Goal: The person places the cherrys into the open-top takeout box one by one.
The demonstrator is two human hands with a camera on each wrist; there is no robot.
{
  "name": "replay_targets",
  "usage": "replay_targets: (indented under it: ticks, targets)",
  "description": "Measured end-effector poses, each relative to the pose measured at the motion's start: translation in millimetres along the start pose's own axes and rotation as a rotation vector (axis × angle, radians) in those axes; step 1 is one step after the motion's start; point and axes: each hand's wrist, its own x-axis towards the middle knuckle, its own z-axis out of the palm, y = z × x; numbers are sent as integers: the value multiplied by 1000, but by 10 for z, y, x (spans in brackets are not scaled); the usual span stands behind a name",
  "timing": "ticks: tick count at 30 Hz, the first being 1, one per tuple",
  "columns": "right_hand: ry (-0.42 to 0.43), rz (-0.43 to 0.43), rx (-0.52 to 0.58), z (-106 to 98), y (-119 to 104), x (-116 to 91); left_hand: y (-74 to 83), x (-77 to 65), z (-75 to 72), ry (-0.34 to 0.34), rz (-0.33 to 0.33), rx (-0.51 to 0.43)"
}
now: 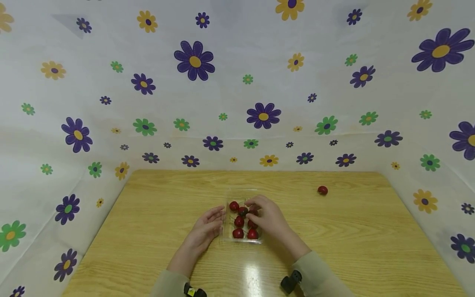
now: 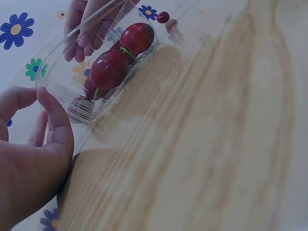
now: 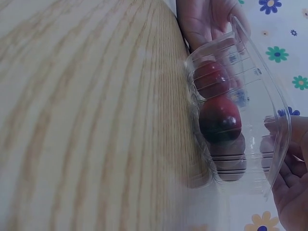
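Note:
A clear plastic box (image 1: 242, 241) stands on the table, with several dark red cherries (image 1: 238, 233) inside, some with green stems. My left hand (image 1: 205, 230) is at the box's left side; in the left wrist view its thumb and fingertips touch the corner of the rim. Over the right part of the box, my right hand (image 1: 270, 218) bends its fingers down, with thumb and fingertips around the upper cherries. No cherry shows between those fingers in the right wrist view, where the hand (image 3: 293, 168) is partly seen through the box wall. The hand hides some cherries.
A single cherry (image 1: 323, 190) lies at the back right of the wooden table (image 1: 148, 206). Flower-print cloth (image 1: 230, 95) rises behind the table and along both sides. A dark wrist device (image 1: 291, 281) sits at the right sleeve.

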Motion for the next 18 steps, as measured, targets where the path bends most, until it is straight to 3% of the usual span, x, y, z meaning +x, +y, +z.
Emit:
replay_targets:
  ticks: [8, 18]
  targets:
    - [29, -20, 42, -3, 5, -15, 5, -8, 7, 1, 5, -2]
    - [170, 40, 75, -32, 122, -19, 2, -8, 13, 11, 1, -17]
